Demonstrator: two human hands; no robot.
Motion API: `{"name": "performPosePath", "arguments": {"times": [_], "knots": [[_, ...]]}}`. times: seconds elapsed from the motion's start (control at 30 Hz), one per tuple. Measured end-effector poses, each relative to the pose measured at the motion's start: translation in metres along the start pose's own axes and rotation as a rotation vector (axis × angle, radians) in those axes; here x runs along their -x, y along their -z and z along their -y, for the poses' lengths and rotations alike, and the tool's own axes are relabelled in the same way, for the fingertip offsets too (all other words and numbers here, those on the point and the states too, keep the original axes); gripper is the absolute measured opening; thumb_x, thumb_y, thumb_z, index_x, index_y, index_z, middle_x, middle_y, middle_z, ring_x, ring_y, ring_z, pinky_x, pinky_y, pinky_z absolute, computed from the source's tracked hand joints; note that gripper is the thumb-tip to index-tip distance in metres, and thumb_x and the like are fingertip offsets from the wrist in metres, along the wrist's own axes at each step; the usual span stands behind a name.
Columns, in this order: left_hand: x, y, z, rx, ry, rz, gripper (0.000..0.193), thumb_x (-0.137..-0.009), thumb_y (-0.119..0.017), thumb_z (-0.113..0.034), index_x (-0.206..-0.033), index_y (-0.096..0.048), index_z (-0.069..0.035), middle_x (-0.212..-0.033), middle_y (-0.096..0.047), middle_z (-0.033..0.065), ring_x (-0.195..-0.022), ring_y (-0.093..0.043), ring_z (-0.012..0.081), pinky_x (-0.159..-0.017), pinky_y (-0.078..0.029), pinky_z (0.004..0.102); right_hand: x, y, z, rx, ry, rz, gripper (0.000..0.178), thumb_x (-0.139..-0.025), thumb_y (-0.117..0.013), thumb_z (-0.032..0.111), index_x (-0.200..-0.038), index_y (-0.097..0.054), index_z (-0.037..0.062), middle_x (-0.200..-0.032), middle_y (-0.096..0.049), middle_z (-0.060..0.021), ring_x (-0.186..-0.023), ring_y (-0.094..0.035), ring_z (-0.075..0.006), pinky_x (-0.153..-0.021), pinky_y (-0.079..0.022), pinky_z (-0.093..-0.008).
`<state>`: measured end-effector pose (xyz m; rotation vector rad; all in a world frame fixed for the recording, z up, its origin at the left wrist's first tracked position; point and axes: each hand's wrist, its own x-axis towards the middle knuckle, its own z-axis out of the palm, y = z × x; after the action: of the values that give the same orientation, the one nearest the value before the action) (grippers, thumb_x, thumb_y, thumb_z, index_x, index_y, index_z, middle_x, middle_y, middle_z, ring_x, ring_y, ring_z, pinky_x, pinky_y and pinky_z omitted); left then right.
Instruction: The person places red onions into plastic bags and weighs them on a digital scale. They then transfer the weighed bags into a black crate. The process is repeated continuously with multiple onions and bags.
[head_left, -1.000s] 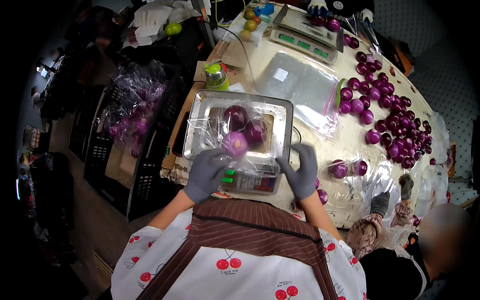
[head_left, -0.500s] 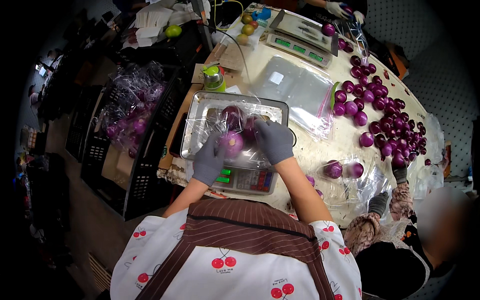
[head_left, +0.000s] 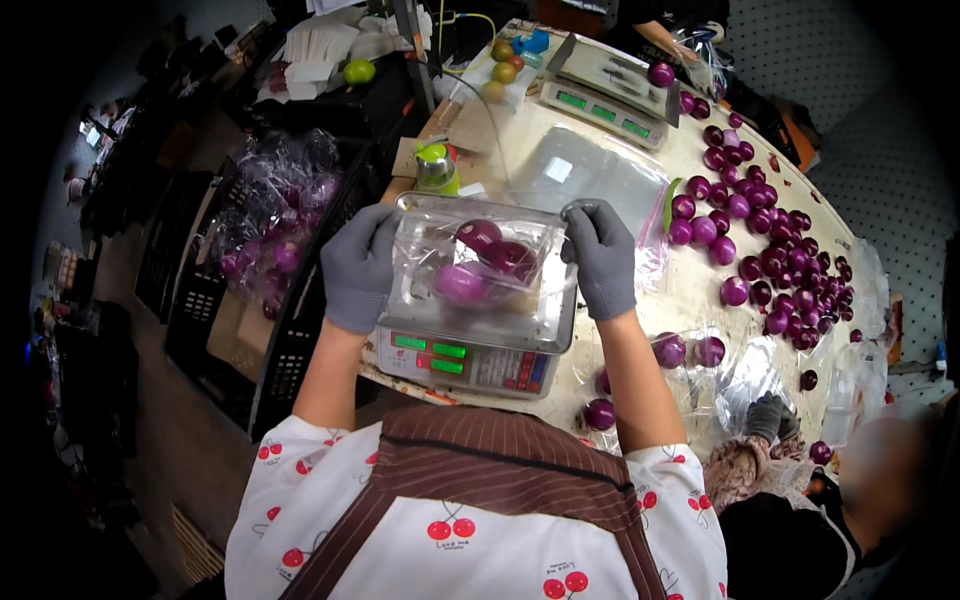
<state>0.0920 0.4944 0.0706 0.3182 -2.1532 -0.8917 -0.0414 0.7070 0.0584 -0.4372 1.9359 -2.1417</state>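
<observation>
A clear plastic bag [head_left: 478,262] with three purple onions lies in the metal pan [head_left: 540,325] of a weighing scale [head_left: 470,365] in front of me. My left hand [head_left: 358,265], in a grey glove, grips the bag's left edge. My right hand [head_left: 600,255], also gloved in grey, pinches the bag's upper right corner. Both hands hold the bag over the pan.
Many loose purple onions [head_left: 770,250] cover the table's right side. A stack of clear bags [head_left: 590,175] lies behind the scale, with a second scale [head_left: 605,90] farther back. Bagged onions [head_left: 275,225] fill a crate at left. Another person [head_left: 800,510] sits at lower right.
My hands rose from the scale's front edge to the bag, worked on it together at its middle, then spread apart to its two sides.
</observation>
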Motion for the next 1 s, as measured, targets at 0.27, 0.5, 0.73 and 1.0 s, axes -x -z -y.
{"name": "performPosePath", "arguments": {"times": [0.27,0.5,0.73,1.0], "knots": [[-0.017,-0.001,0.003,0.064,0.046,-0.081,0.013,-0.085,-0.055,-0.008,-0.096,-0.060,-0.001,-0.075,-0.060,0.0068,-0.069,-0.055,0.0115,-0.065,-0.045,0.0250,-0.032,-0.009,-0.001,0.164,0.256,-0.028,0.016,-0.086,-0.055,0.015,-0.090,-0.058,-0.0009,-0.068,-0.055,-0.0053,-0.061,-0.050,-0.0108,-0.057,-0.042,-0.0267],[0.104,-0.001,-0.014,0.309,0.248,0.589,0.025,-0.080,-0.063,-0.015,-0.102,-0.061,-0.004,-0.081,-0.064,0.0115,-0.075,-0.062,0.0187,-0.068,-0.048,0.0304,-0.011,0.042,-0.051,0.027,0.042,-0.187,0.014,-0.088,-0.052,0.012,-0.095,-0.058,0.0008,-0.071,-0.056,-0.0025,-0.056,-0.051,-0.0072,-0.052,-0.042,-0.0207],[0.065,0.061,0.035,0.191,0.511,0.299,0.019,-0.085,-0.058,-0.009,-0.102,-0.062,-0.001,-0.087,-0.065,0.0057,-0.077,-0.061,0.0112,-0.071,-0.048,0.0247,0.030,0.149,-0.071,-0.397,0.054,-0.660,0.028,-0.087,-0.054,0.015,-0.110,-0.051,-0.0004,-0.082,-0.053,-0.0041,-0.067,-0.051,-0.0125,-0.063,-0.047,-0.0259],[0.032,0.078,0.025,-0.117,0.277,0.066,0.024,-0.081,-0.063,-0.006,-0.104,-0.061,-0.004,-0.088,-0.062,0.0027,-0.080,-0.059,0.0105,-0.074,-0.047,0.0241,0.087,0.163,-0.110,-0.230,-0.259,-0.323,0.052,-0.093,-0.040,0.039,-0.135,-0.033,0.0081,-0.125,-0.048,-0.0166,-0.102,-0.055,-0.0269,-0.080,-0.047,-0.0330]]}}
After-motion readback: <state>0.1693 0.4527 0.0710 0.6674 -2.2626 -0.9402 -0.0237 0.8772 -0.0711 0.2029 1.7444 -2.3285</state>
